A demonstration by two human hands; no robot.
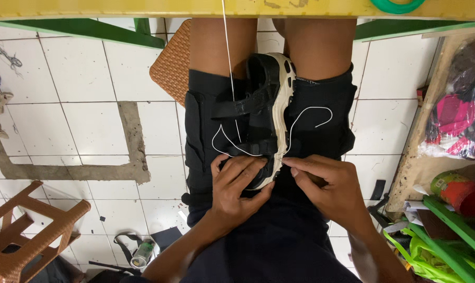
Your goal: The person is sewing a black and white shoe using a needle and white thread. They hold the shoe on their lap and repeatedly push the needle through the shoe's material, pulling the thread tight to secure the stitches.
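Brown plastic stool (pixel 22 230): far left on the white tiled floor, well apart from the seated person.

Small bottle (pixel 142 254): lying on the tiles near the person's left forearm, beside a dark strap.

Left hand (pixel 237 183): fingers curled around the heel end of the sandal, thumb on the pale sole edge; a closed, steadying hold.

Black sandal (pixel 266 112): strapped, with a cream-white sole, stood on its side and wedged between the person's thighs over black shorts, toe pointing away toward the knees.

White thread (pixel 228 57): one taut length runs up from the sandal to the yellow table edge (pixel 143 8); slack loops lie on the shorts either side of the sole.

Right hand (pixel 326 186): thumb and forefinger pinched together right at the sole's edge near the heel, where the thread meets it; whether a needle sits in the pinch cannot be told.

Green shelf rails (pixel 452 225): far right, with a red-and-green tin and bagged goods alongside.
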